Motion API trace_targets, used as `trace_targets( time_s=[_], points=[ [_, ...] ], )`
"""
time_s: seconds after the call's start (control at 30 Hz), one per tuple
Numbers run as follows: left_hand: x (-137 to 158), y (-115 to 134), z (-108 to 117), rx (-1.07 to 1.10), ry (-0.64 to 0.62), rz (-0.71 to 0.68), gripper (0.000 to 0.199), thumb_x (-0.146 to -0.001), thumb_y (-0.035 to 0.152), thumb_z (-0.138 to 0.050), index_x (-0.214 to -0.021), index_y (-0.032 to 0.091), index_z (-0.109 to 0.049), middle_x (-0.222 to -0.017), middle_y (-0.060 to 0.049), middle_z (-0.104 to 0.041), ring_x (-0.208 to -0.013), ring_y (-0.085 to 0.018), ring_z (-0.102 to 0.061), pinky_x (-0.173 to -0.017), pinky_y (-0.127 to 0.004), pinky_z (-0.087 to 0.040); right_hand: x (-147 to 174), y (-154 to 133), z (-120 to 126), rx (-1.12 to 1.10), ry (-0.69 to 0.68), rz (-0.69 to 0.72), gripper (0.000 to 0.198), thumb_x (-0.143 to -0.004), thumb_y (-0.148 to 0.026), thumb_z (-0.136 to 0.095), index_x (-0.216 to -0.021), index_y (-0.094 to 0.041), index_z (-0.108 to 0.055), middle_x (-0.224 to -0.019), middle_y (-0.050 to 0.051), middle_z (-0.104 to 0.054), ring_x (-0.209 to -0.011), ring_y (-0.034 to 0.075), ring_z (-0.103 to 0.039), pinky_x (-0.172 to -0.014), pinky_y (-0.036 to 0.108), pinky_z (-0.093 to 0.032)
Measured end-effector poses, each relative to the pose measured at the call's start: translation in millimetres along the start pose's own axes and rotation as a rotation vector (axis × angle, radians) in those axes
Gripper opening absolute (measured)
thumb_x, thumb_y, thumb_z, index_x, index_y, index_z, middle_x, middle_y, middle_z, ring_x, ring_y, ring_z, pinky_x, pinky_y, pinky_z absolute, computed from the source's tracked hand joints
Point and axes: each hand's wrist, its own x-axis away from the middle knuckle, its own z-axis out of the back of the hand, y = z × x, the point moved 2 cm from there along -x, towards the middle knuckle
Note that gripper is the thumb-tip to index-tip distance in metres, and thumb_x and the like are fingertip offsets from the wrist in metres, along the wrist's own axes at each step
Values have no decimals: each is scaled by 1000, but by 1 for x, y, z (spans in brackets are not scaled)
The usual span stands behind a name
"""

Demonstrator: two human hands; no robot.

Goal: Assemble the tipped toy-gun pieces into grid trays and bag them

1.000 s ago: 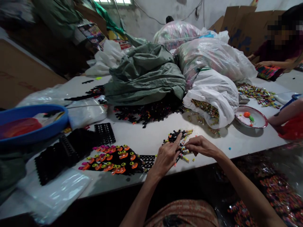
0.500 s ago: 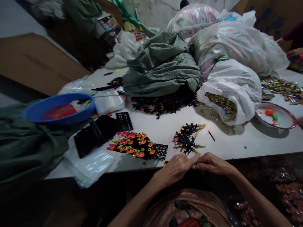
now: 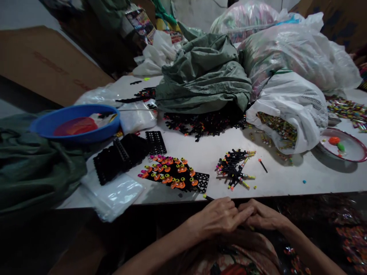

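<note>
My left hand (image 3: 219,215) is closed in front of the table's near edge. A thin black stick with a yellow end (image 3: 208,197) pokes out of it on the left. My right hand (image 3: 260,214) is closed against the left one, fingertips pinched together. What it pinches is hidden, though a speck of yellow shows below the fingers. Just beyond the hands lies a pile of black plastic sticks (image 3: 236,168) with yellow and orange ends. To its left, rows of orange, yellow and pink pieces (image 3: 172,173) sit on a black perforated plate (image 3: 202,182).
A blue basin (image 3: 43,126), black plates (image 3: 120,158) and clear plastic bags (image 3: 117,196) are at left. Behind stands a green cloth sack (image 3: 200,76) with black parts spilling out. At right are a white bag (image 3: 304,103) of small pieces and a red-rimmed bowl (image 3: 348,154).
Both hands have drawn back from the table edge toward my body and closed together. The view has shifted slightly. A small yellow piece now shows beside the stick pile.
</note>
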Motion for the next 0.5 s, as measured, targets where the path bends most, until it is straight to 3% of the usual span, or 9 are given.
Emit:
trace_targets(
  time_s=[0.17, 0.27, 0.37, 0.5],
  points=[
    [9, -1, 1, -28, 7, -10, 47, -91, 11, -39, -136, 7, -29, -73, -3, -63, -66, -17, -57, -59, -30, -42, -9, 12, -5, -31, 11, -105, 13, -71, -26, -53, -75, -13, -53, -63, -4, -44, -53, 7, -35, -46, 17, -29],
    [10, -1, -2, -71, -12, 5, 45, -90, 11, -40, -134, 6, -33, -77, -6, -65, -67, -17, -58, -62, -31, -43, -13, 7, -6, 32, 37, -53, 12, -73, -26, -52, -74, -14, -50, -66, -4, -44, -57, 7, -35, -49, 17, -29],
    [9, -3, 0, -57, 2, -3, 44, -90, 9, -37, -134, 8, -36, -78, -5, -64, -69, -17, -58, -63, -31, -44, -12, 0, -7, 60, 31, 24, 24, -79, -34, -48, -66, -14, -46, -65, -4, -38, -59, 7, -31, -49, 18, -25],
    [8, -5, 4, -11, 20, -32, 44, -90, 10, -38, -134, 10, -36, -76, -4, -64, -68, -16, -58, -63, -31, -45, -12, 11, -8, -55, 50, 2, 36, -79, -48, -49, -67, -13, -47, -64, -3, -38, -58, 7, -30, -49, 18, -26]
  ],
)
